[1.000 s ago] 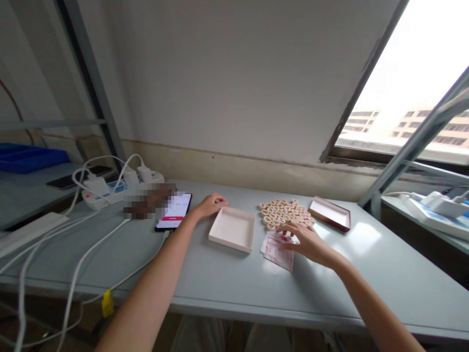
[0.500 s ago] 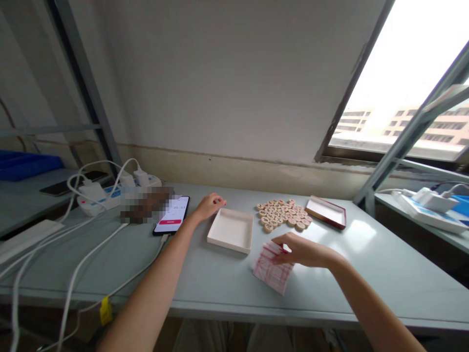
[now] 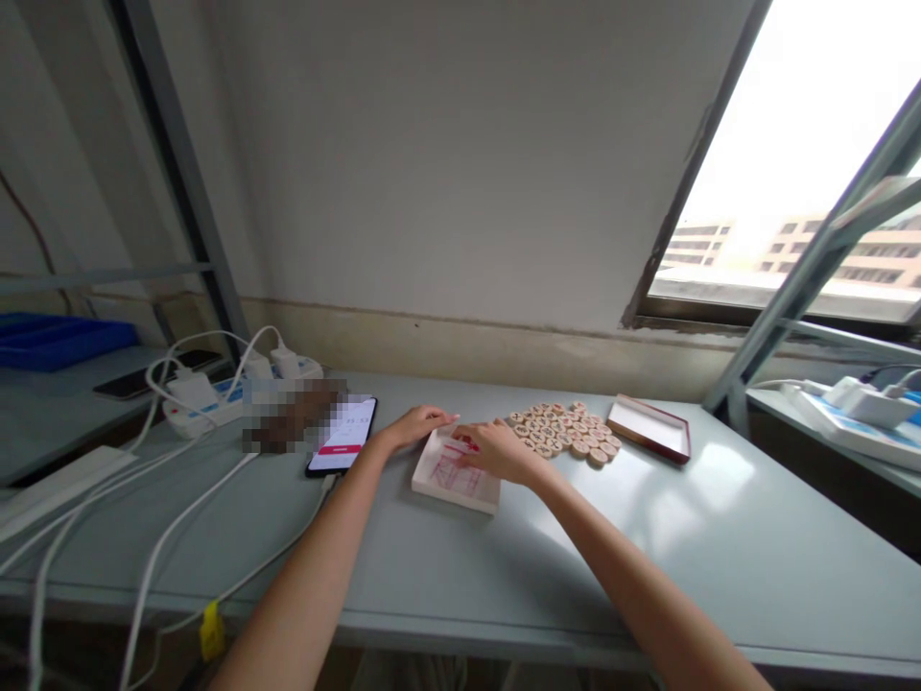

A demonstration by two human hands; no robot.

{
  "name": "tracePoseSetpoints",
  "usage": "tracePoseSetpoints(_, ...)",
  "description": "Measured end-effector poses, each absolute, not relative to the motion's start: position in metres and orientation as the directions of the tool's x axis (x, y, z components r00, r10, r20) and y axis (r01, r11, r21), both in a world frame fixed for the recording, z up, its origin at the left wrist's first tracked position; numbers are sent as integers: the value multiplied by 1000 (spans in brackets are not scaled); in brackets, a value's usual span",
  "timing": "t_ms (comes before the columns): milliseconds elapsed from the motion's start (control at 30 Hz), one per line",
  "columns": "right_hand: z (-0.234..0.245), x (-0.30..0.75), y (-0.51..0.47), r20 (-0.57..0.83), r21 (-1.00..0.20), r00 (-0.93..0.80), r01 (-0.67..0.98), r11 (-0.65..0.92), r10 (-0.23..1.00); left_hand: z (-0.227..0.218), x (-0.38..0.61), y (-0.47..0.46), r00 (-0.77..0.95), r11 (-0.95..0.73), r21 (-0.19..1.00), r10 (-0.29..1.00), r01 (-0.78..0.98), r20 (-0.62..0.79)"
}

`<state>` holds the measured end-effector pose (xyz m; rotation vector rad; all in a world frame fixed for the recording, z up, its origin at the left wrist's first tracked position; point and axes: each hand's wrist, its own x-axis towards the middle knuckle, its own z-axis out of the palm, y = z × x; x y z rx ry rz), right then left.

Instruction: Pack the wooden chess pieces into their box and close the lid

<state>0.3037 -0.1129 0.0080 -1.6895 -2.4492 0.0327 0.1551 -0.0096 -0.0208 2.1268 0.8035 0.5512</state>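
A shallow white box [image 3: 455,497] sits open side up on the grey table. Inside it lies a folded sheet with a red-line pattern [image 3: 447,473], probably a thin folded xiangqi board. My right hand [image 3: 493,447] reaches over the box, its fingers pinching the sheet's upper part. At the box's far left corner, my left hand [image 3: 415,425] rests with fingers stretched towards the rim. Just right of my right hand, several round wooden xiangqi pieces [image 3: 568,428] with dark and red characters lie in a loose cluster. The box lid [image 3: 651,427], red-edged with a white inside, stands beyond them.
To the left lies a phone [image 3: 342,449] with its screen lit, plugged into a cable. A power strip [image 3: 194,417] with white plugs and trailing cables covers the left side. A wall backs the table [image 3: 576,595]; a metal post [image 3: 763,331] rises at right.
My right hand has carried the folded sheet leftwards from the bare tabletop into the white box. My left hand has shifted slightly right, nearer the box's far edge.
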Motion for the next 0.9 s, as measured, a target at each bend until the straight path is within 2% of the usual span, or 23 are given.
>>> tracePoseSetpoints(100,4,306,-115,187,-72,-337,932,355,923,-21,154,-9,751,-558,751,648,354,127)
tracePoseSetpoints(300,28,336,-133,448,-31,-207,968,247,870,-23,153,-8,756,-570,721,647,394,98)
tracePoseSetpoints(400,37,361,-146,369,-40,-195,974,225,909,-23,154,-10,747,-585,693,657,421,100)
tracePoseSetpoints(500,32,381,-158,219,-60,-253,961,272,942,-22,156,-16,708,-635,598,690,489,153)
tracePoseSetpoints(567,23,388,-163,166,-82,-258,958,274,952,-21,158,-21,681,-652,545,707,527,188)
tracePoseSetpoints(667,10,391,-167,173,-123,-237,958,259,956,-19,161,-25,666,-655,513,719,555,197)
tracePoseSetpoints(767,8,391,-166,185,-151,-216,958,245,959,-20,162,-24,687,-655,532,705,537,175)
tracePoseSetpoints(900,19,387,-160,155,-240,-276,921,307,949,-23,161,-20,703,-652,557,693,515,160)
